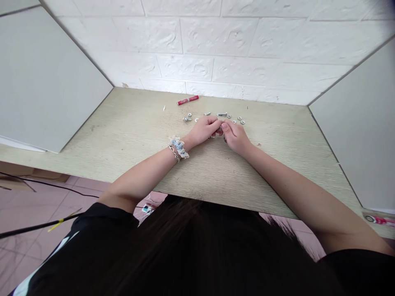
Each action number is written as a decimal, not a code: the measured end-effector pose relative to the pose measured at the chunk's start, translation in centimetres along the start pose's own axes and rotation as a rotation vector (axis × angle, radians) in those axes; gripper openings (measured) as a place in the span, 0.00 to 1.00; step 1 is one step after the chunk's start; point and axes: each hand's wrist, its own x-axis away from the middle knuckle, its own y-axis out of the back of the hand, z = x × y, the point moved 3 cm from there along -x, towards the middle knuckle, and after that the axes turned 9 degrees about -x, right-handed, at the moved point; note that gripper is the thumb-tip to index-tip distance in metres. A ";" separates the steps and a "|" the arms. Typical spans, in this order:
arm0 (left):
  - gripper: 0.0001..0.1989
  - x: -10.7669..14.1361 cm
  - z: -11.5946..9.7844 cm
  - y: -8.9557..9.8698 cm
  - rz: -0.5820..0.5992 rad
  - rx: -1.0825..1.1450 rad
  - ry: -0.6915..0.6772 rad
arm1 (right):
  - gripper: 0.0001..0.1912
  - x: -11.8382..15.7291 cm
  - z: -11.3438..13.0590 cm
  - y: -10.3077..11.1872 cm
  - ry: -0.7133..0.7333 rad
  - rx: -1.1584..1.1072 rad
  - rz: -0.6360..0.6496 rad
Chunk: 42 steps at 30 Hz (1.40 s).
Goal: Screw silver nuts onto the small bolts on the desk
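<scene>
In the head view, both hands meet above the tabletop point(129, 123), in front of a scatter of nuts and bolts. The left hand point(203, 128) and the right hand point(237, 135) are closed, fingers curled and thumbs bent in, with their tips together around a small metal piece point(220, 129); it is mostly covered by the fingers, so I cannot tell whether it is a nut, a bolt or both. Just beyond the fingertips lies a long bolt point(221, 114), on its side, with a nut point(229, 116) close to its right end and more nuts farther right, one of them the rightmost nut point(242, 122). Beyond the left hand lie a shorter bolt point(207, 113), a left-hand nut point(189, 114) and, just nearer the person, another bolt point(187, 119) on its side. A red pen point(188, 100) lies behind these, toward the white brick wall point(197, 68), with a white scrap point(164, 107) to its left. The left wrist wears a pale blue scrunchie point(179, 146) and a chain bracelet point(174, 153). Grey panels point(52, 74) stand at both sides.
</scene>
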 end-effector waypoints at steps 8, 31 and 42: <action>0.19 -0.1 0.4 0.2 -0.039 0.048 0.013 | 0.13 0.2 -0.6 -0.2 -0.027 0.024 -0.034; 0.20 0.0 0.0 0.3 -0.055 0.078 0.041 | 0.16 0.2 -0.1 0.0 0.030 0.043 -0.049; 0.19 -0.1 0.1 0.3 -0.052 0.071 0.044 | 0.11 0.3 0.0 -0.1 0.049 0.022 -0.094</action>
